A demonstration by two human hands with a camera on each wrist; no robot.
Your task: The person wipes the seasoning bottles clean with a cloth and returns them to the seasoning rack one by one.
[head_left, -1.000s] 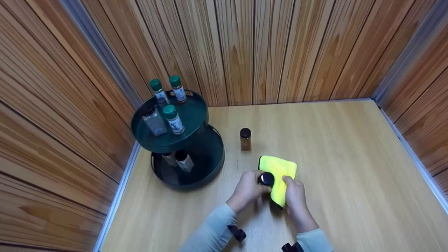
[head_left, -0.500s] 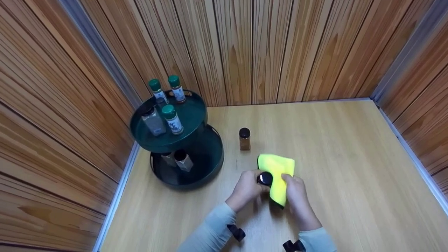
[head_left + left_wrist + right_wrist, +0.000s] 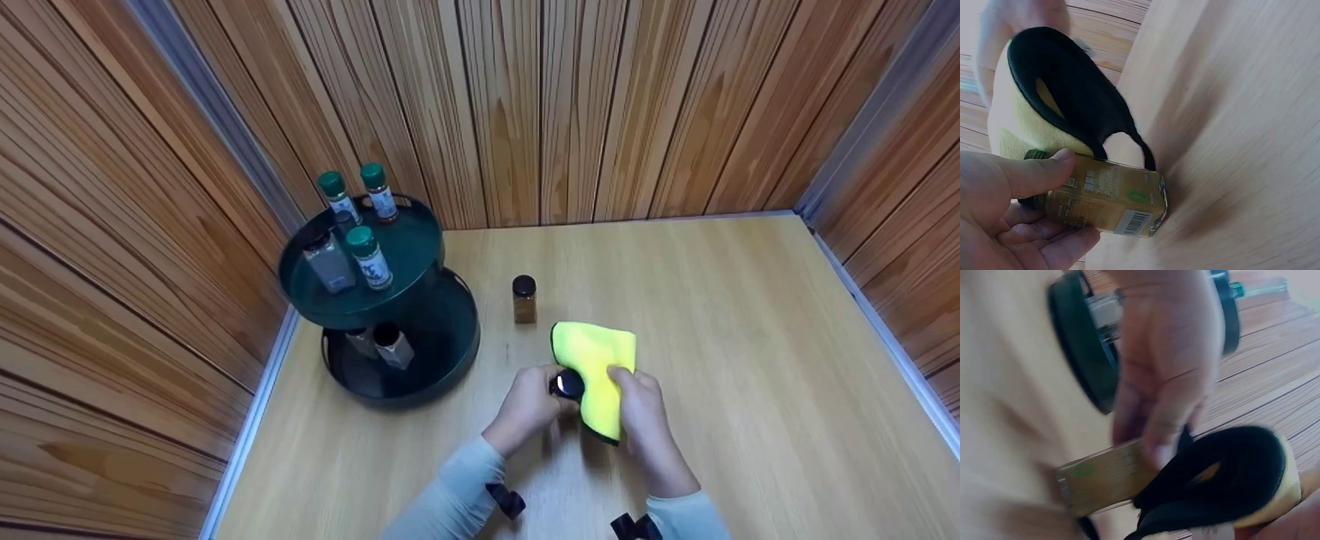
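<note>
In the head view my left hand [image 3: 527, 405] holds a spice jar of turmeric powder with a dark cap [image 3: 568, 385]. The left wrist view shows the jar [image 3: 1109, 194] lying sideways to the camera, thumb on its label side and fingers beneath. My right hand [image 3: 646, 412] pinches a folded yellow cloth [image 3: 600, 356] with black edging, which lies against the jar's right side. In the left wrist view the cloth's dark inner fold [image 3: 1092, 93] gapes beside the jar. Much of the jar is hidden from above by its cap and the cloth.
Left of the hands stands a dark green two-tier round rack [image 3: 405, 296]. Its upper tier bears several jars, including a green-capped jar [image 3: 370, 259]; dark-capped jars [image 3: 394, 345] sit below. Another brown spice jar [image 3: 524, 300] stands beyond the cloth. Wood-panelled walls [image 3: 499, 112] enclose the table.
My right hand has shifted slightly right and away from me, and the cloth has moved with it and spread a little. The left hand and its jar have stayed nearly in place.
</note>
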